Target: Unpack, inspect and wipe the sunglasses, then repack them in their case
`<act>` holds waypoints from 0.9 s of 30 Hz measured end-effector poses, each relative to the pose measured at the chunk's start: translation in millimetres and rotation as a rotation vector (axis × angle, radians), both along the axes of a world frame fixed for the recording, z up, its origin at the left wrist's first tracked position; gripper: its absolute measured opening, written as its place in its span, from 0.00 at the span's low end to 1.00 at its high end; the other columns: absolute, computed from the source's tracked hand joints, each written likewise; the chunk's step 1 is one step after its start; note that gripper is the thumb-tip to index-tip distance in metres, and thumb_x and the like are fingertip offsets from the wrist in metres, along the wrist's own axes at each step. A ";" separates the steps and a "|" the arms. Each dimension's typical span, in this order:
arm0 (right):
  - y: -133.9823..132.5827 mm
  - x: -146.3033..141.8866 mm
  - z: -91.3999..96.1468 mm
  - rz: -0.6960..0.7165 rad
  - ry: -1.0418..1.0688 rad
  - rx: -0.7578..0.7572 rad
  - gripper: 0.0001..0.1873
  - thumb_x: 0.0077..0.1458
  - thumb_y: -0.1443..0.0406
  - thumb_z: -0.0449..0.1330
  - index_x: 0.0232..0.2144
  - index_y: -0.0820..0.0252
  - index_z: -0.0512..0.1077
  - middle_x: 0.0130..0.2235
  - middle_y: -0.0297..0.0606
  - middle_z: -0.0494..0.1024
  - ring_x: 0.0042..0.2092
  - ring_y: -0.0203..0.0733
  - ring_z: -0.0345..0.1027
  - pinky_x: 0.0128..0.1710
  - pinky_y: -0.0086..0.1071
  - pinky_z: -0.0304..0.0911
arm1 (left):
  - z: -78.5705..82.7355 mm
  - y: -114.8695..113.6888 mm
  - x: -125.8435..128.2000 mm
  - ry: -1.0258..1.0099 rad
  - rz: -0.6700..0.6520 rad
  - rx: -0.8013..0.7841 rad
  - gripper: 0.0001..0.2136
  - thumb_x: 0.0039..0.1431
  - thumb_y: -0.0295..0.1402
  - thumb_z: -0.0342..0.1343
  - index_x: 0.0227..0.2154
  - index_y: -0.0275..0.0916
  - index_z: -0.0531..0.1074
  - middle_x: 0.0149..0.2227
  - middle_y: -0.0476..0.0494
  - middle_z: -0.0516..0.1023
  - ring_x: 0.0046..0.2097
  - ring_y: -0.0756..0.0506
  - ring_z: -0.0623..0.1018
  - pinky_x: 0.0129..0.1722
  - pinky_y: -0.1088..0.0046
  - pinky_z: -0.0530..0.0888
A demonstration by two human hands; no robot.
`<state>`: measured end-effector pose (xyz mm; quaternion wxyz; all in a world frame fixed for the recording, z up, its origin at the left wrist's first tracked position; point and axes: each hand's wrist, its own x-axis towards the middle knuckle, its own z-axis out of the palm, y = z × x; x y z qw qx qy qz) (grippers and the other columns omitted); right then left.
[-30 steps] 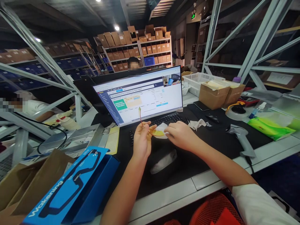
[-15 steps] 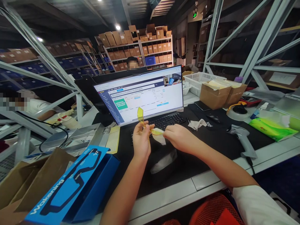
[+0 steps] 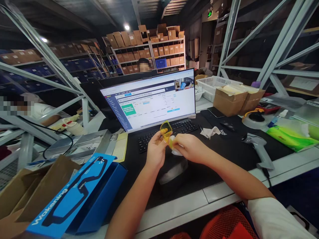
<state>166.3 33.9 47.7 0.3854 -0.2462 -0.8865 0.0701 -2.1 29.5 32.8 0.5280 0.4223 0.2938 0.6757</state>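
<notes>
- The left hand [image 3: 156,151] is raised over the black mat [image 3: 199,172], in front of the keyboard [image 3: 166,132]. Its fingers are curled and they pinch the yellow glasses [image 3: 166,130] at one side.
- The glasses are in the air between the two hands, just below the bottom edge of the monitor [image 3: 152,99]. One yellow lens stands up above the left fingertips; the rest is hidden by the fingers.
- The right hand [image 3: 190,147] is closed around a white cloth [image 3: 175,151] and presses it on the lower part of the glasses. The fingers are bent tight, and only a small piece of cloth shows under them.
- Under the hands, a dark case [image 3: 173,169] lies on the mat (its surface reflects the light).
- At the left, a blue box [image 3: 79,196] lies open at the edge of the desk, beside a brown carton [image 3: 27,196].
- At the right, a barcode scanner [image 3: 259,151] lies on the mat, well apart from the hands. A mouse [image 3: 227,125] and a crumpled tissue [image 3: 209,132] are near the keyboard.
- Behind the monitor, part of another person is seen, and one more person sits at the far left.
</notes>
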 end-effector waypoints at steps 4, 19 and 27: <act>1.7 5.4 3.8 0.025 0.184 -0.181 0.02 0.62 0.67 0.57 0.36 0.59 0.70 0.35 0.35 0.75 0.36 0.37 0.67 0.38 0.30 0.62 | -2.6 3.3 -6.4 -0.009 -0.027 0.038 0.18 0.43 0.33 0.74 0.39 0.43 0.80 0.51 0.42 0.78 0.50 0.40 0.80 0.48 0.63 0.77; -2.8 7.5 13.7 -0.061 0.124 -0.583 0.15 0.61 0.58 0.57 0.25 0.60 0.68 0.26 0.31 0.69 0.28 0.35 0.60 0.27 0.29 0.52 | -8.9 -4.6 -10.1 0.618 0.271 0.720 0.16 0.51 0.24 0.68 0.42 0.44 0.77 0.55 0.41 0.67 0.51 0.43 0.79 0.53 0.60 0.77; 1.7 9.5 12.7 0.166 0.141 -0.800 0.16 0.63 0.58 0.55 0.25 0.60 0.66 0.27 0.30 0.69 0.29 0.35 0.62 0.29 0.28 0.56 | -8.1 -8.7 -5.0 0.820 0.330 0.868 0.15 0.53 0.21 0.65 0.43 0.43 0.76 0.53 0.40 0.68 0.52 0.43 0.77 0.52 0.61 0.78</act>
